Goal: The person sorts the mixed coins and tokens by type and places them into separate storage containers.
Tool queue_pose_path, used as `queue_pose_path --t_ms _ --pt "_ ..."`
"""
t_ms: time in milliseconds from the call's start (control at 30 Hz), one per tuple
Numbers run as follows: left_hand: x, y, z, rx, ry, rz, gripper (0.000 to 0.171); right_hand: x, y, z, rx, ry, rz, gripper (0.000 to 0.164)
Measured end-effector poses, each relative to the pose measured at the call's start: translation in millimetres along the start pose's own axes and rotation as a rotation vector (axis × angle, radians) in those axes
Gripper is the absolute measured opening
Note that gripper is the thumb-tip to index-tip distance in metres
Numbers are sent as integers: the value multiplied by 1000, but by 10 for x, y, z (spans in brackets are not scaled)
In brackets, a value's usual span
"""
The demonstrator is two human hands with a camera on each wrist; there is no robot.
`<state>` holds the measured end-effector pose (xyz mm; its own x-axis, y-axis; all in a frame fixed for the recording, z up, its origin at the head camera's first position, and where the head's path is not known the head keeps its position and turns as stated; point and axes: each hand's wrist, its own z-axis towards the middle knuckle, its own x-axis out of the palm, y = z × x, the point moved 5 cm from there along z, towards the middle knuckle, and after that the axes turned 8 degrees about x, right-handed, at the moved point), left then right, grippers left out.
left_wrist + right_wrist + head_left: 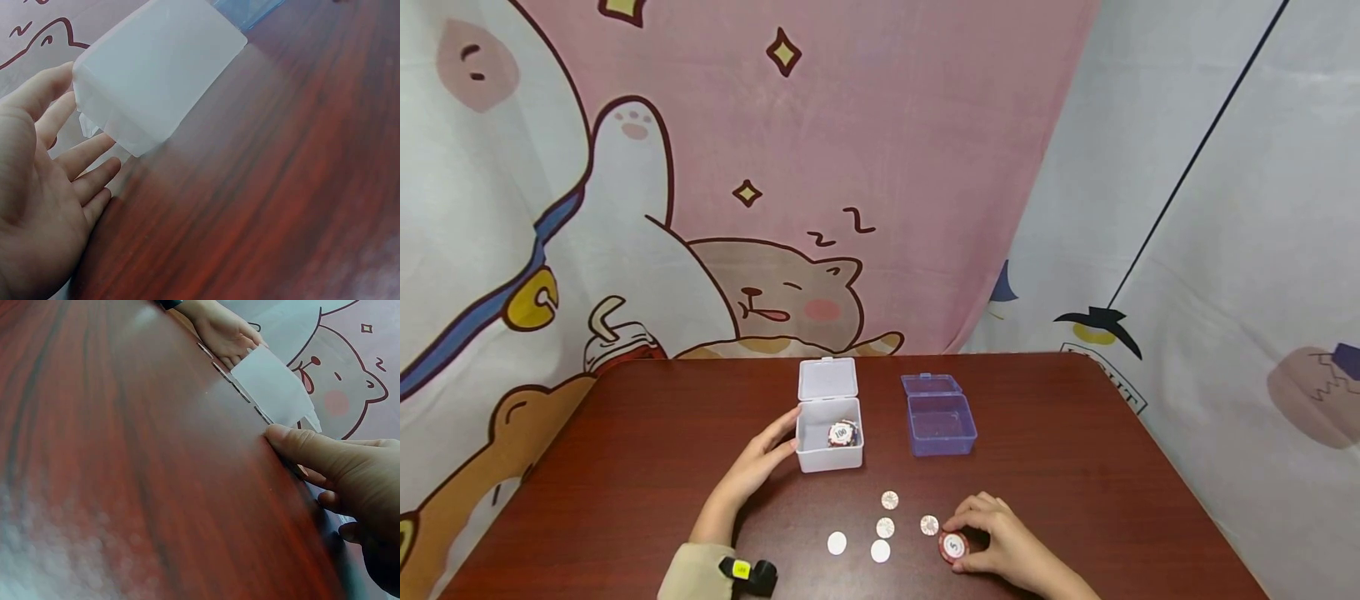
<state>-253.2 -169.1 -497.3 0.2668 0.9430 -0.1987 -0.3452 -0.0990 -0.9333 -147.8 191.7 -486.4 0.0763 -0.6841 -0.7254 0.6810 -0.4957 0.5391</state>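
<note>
My left hand point(758, 460), its fingers fairly straight, touches the left side of an open white plastic box point(831, 460). Inside that box, toward the right, lie poker chips with one marked 100 point(842, 433) on top. Between thumb and fingers my right hand point(996, 537) pinches a red-rimmed poker chip point(954, 546) marked 5, low over the table at the front right; whether more chips lie under it I cannot tell. In the right wrist view the thumb point(300, 442) hides most of the chip. The left wrist view shows the box's wall point(156, 69) against my fingertips.
Right of the white box stands an open translucent blue box point(942, 429). Several small pale round discs lie on the brown table between the hands, among them a patterned disc point(929, 525) and a plain white disc point(837, 543). A printed cloth point(925, 167) hangs behind the table.
</note>
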Motion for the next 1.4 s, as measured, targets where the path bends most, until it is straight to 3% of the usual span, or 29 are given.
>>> queue_pose_path --t_ms 167,400,967,1400 --pt "4 -32 1 1 5 -5 54 -3 7 12 -1 -7 -13 38" --pt "43 -308 -12 0 30 7 53 5 17 55 17 -11 -31 37" --pt "53 -314 -15 6 29 -10 53 77 93 210 -15 -103 -24 40" --pt "43 -329 -22 -3 26 6 54 159 131 440 -8 -117 -36 39"
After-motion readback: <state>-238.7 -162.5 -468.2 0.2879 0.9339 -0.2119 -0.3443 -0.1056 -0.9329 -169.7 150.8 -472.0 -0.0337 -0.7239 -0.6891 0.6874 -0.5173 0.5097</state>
